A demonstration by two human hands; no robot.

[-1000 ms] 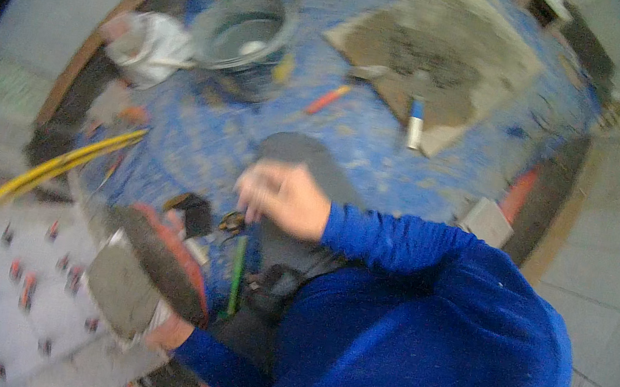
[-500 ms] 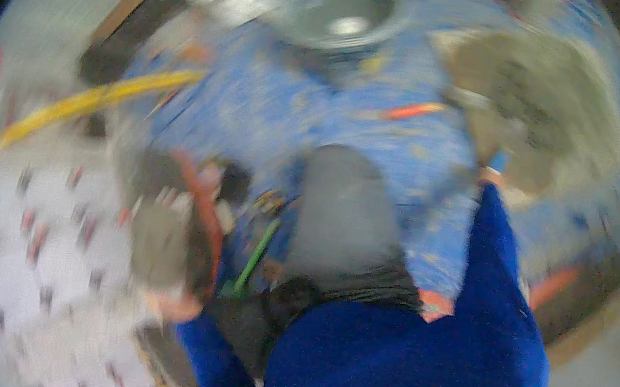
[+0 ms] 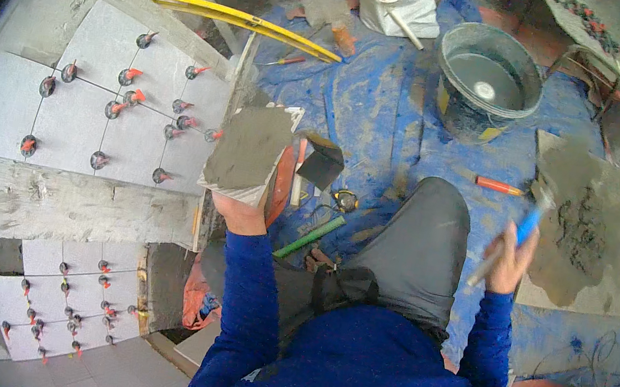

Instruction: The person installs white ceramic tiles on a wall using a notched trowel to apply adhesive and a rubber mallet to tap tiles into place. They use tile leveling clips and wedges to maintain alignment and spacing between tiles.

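Note:
My left hand (image 3: 241,214) holds up a tile (image 3: 252,149) from below. A smooth layer of grey mortar covers the tile's upper face, with pale bare edges showing. My right hand (image 3: 507,259) grips a blue-handled tool (image 3: 530,222), blurred by motion, so its kind is unclear. A greyish end juts beyond the handle, and a tan, flat end shows below the hand. Just right of this hand, wet grey mortar (image 3: 580,234) lies spread on a board (image 3: 619,297).
Pale tiles (image 3: 74,134) with red-and-black levelling clips cover the left side. A yellow spirit level (image 3: 240,16) lies beyond them. On the blue sheet (image 3: 385,117) stand a bucket of water (image 3: 463,108) and a white sack (image 3: 397,10); an orange-handled tool (image 3: 497,185) and green bar (image 3: 309,237) lie nearer.
My view has swung left and steadied, bringing more clipped tiles into sight. My left hand has raised the mortar-covered tile. My right hand has drawn back from the mortar, still gripping the blue-handled tool.

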